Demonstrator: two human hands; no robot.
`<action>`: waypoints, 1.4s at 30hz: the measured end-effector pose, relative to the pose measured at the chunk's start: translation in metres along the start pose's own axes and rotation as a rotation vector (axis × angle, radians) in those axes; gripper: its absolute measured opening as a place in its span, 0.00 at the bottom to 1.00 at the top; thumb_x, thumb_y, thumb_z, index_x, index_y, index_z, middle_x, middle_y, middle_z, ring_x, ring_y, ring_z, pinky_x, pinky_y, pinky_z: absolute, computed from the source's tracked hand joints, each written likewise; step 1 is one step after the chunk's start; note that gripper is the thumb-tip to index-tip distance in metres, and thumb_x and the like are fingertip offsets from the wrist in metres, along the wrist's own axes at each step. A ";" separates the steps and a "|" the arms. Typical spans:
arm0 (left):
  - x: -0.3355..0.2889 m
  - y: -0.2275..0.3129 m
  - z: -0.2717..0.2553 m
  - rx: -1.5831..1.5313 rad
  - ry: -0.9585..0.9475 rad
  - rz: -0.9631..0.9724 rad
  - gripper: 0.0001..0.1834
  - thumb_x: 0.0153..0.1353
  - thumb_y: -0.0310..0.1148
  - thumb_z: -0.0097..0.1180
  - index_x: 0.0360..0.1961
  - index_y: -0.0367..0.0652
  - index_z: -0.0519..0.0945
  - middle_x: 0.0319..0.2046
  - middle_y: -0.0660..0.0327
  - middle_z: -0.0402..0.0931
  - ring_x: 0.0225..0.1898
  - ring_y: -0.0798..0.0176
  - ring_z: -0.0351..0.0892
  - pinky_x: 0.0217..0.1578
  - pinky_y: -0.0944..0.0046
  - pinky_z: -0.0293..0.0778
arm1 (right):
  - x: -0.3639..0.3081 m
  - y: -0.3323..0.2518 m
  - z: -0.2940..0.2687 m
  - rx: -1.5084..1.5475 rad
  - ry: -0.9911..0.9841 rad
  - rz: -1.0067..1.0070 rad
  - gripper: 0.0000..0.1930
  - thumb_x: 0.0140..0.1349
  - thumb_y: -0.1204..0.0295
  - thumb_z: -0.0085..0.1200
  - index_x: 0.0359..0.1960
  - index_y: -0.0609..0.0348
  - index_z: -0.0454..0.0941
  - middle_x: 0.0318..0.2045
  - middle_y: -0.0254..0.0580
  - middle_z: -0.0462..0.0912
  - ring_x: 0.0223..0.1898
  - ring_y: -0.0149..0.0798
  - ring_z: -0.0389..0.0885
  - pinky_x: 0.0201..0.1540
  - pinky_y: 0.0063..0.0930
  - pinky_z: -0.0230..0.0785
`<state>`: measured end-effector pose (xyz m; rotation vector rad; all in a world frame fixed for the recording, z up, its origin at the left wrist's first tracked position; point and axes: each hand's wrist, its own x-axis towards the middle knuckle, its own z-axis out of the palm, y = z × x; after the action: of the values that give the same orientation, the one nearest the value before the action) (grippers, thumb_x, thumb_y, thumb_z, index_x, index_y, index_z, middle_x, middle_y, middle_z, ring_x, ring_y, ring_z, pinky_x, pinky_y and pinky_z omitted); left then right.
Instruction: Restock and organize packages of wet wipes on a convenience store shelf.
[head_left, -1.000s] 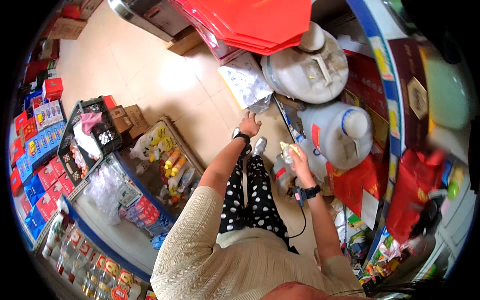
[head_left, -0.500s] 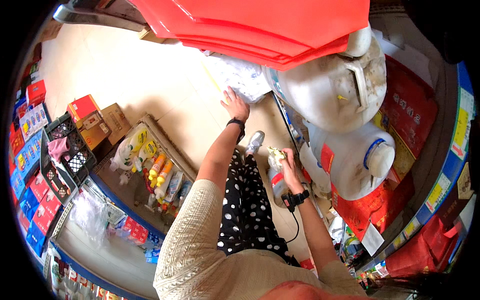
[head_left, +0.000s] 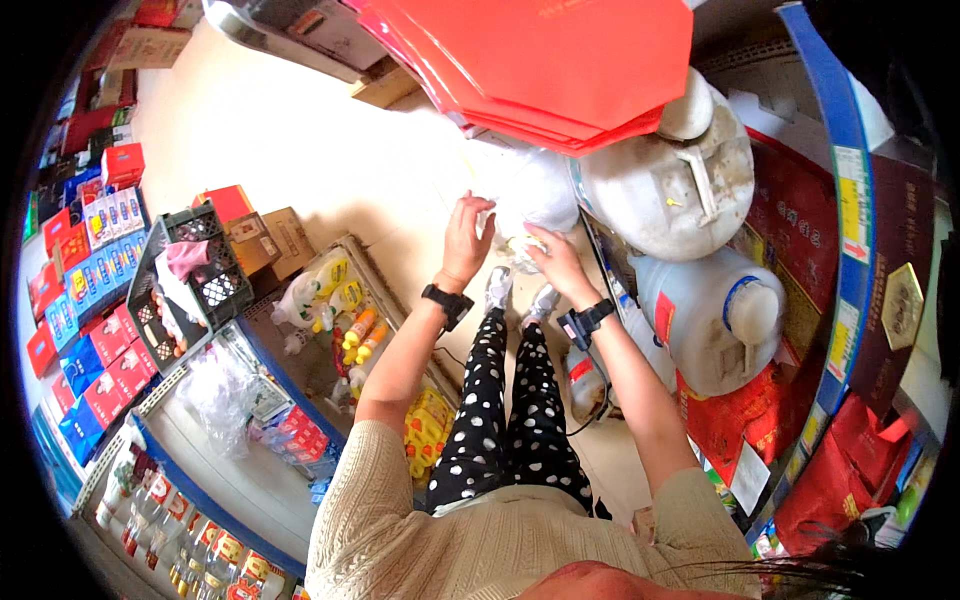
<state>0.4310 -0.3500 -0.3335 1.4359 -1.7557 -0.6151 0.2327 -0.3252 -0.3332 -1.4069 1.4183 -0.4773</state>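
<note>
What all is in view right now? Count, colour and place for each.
crumpled item: one, pale, centre
white bundle: one, white, upper centre
red stack: one, red, top centre
large jugs: two, whitish, right of centre
stacked boxes: many, mixed, far left
crate: one, black, left
cloth: one, pink, on crate
squeeze bottles: at least two, orange, left of centre
plastic bag: one, clear, lower left
labelled bottles: several, clear, lower left
shoes: two, light, centre
left hand: one, bare, centre
right hand: one, bare, holding crumpled item
</note>
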 end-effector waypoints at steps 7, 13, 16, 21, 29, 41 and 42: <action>0.002 0.068 -0.055 -0.025 -0.324 0.068 0.29 0.42 0.10 0.46 0.51 0.35 0.71 0.47 0.46 0.70 0.52 0.41 0.70 0.56 0.53 0.70 | -0.033 -0.061 -0.009 0.199 0.049 0.324 0.34 0.70 0.65 0.50 0.75 0.35 0.49 0.57 0.53 0.72 0.44 0.46 0.80 0.42 0.39 0.75; -0.014 0.149 -0.073 -0.318 -0.381 -0.049 0.32 0.42 0.05 0.43 0.52 0.37 0.70 0.46 0.53 0.64 0.45 0.54 0.73 0.44 0.64 0.74 | -0.068 -0.077 -0.033 0.939 0.188 0.190 0.40 0.70 0.73 0.51 0.76 0.36 0.40 0.66 0.39 0.62 0.59 0.34 0.67 0.53 0.30 0.71; -0.018 0.188 -0.090 -0.468 -0.310 -0.213 0.23 0.53 0.11 0.49 0.51 0.36 0.69 0.43 0.56 0.65 0.37 0.63 0.71 0.40 0.67 0.71 | -0.087 -0.093 -0.042 0.719 0.286 0.009 0.37 0.66 0.75 0.56 0.73 0.51 0.49 0.63 0.40 0.65 0.64 0.36 0.64 0.62 0.32 0.64; -0.014 0.241 -0.123 -0.889 -0.591 -0.312 0.16 0.61 0.20 0.47 0.51 0.40 0.70 0.28 0.70 0.65 0.30 0.74 0.65 0.32 0.73 0.64 | -0.148 -0.132 -0.094 0.437 0.592 0.014 0.20 0.58 0.74 0.64 0.47 0.61 0.67 0.47 0.45 0.75 0.54 0.40 0.72 0.57 0.37 0.65; -0.026 0.286 -0.109 -0.651 -1.054 -0.014 0.20 0.72 0.46 0.45 0.38 0.38 0.76 0.17 0.70 0.64 0.20 0.75 0.59 0.21 0.69 0.54 | -0.276 -0.192 -0.117 0.005 0.858 -0.305 0.19 0.53 0.62 0.67 0.37 0.58 0.73 0.45 0.48 0.72 0.49 0.55 0.72 0.52 0.44 0.66; -0.049 0.275 -0.057 -0.972 -1.250 -0.603 0.23 0.70 0.46 0.48 0.54 0.36 0.76 0.50 0.59 0.78 0.51 0.61 0.77 0.53 0.59 0.72 | -0.392 -0.171 -0.101 -0.112 0.503 -0.379 0.13 0.56 0.70 0.62 0.42 0.60 0.81 0.46 0.46 0.82 0.49 0.46 0.80 0.50 0.39 0.70; -0.055 0.264 -0.055 -1.000 -1.260 -0.631 0.23 0.70 0.47 0.48 0.53 0.37 0.76 0.49 0.59 0.78 0.50 0.61 0.77 0.52 0.59 0.73 | -0.399 -0.167 -0.099 -0.048 0.497 -0.352 0.13 0.56 0.69 0.63 0.41 0.60 0.81 0.43 0.46 0.83 0.46 0.45 0.81 0.48 0.39 0.71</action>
<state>0.3230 -0.2261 -0.1122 0.7735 -1.2144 -2.6811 0.1416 -0.0426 -0.0036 -1.6584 1.5743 -1.0855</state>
